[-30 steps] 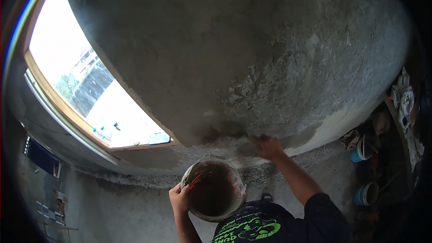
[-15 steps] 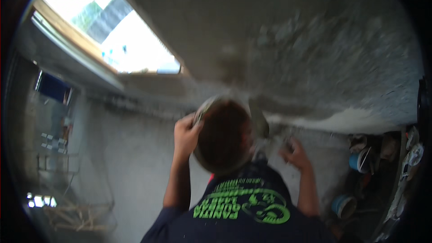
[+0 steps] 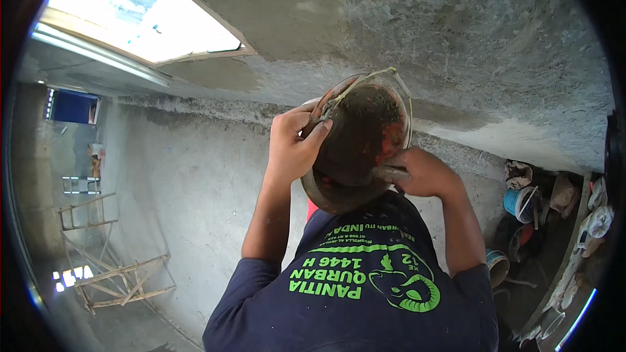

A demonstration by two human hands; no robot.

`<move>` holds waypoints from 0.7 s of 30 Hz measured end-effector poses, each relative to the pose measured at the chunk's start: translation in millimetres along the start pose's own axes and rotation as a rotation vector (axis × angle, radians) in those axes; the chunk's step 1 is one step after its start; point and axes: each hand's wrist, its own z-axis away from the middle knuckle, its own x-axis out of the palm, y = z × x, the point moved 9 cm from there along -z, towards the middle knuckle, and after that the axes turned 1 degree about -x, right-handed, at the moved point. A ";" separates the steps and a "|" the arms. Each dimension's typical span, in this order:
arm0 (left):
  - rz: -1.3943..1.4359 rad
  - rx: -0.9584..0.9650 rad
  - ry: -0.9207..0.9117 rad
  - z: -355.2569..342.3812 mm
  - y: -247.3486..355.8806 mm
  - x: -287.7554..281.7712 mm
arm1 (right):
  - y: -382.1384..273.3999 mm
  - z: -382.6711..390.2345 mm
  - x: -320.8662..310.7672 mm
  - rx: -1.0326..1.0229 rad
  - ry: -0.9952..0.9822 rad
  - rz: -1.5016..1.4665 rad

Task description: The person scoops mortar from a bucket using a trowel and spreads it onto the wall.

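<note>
My left hand (image 3: 293,143) grips the rim and thin wire handle of a round, mortar-crusted bucket (image 3: 342,201). The bucket is tilted so that its mouth faces up toward me. Dark grey mortar (image 3: 352,127) coats the inside, with red-orange patches showing through. At the bucket's right side, my right hand (image 3: 427,173) is closed around the grey, stubby handle of a trowel (image 3: 390,173). Its blade is hidden within the bucket or by mortar.
A rough, partly plastered wall (image 3: 456,45) rises ahead, with a bright window opening (image 3: 143,13) at upper left. Wooden trestles (image 3: 124,280) stand at lower left. Blue buckets (image 3: 520,203) and sacks (image 3: 564,195) crowd the right side above the grey floor (image 3: 195,202).
The bucket has moved up and right, its mouth now in clearer view. My right hand has come from apart on the right to the bucket, bringing the trowel to its mouth.
</note>
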 end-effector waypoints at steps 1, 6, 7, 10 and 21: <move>-0.015 -0.019 -0.010 0.7 -0.9 1.0 | -4.2 0.8 -3.4 -0.045 -0.029 -0.085; -0.026 -0.025 -0.042 0.8 -2.7 10.6 | 9.4 -4.6 -12.3 0.000 0.051 -0.001; -0.014 -0.017 -0.023 0.6 0.6 11.9 | 7.7 -4.8 -11.8 -0.041 0.048 -0.029; -0.021 -0.037 -0.002 4.0 -0.6 8.4 | 3.8 -6.4 -15.7 0.010 -0.150 -0.082; 0.067 -0.020 0.065 10.1 -5.1 0.5 | 30.2 -7.4 -7.4 0.041 -0.364 -0.339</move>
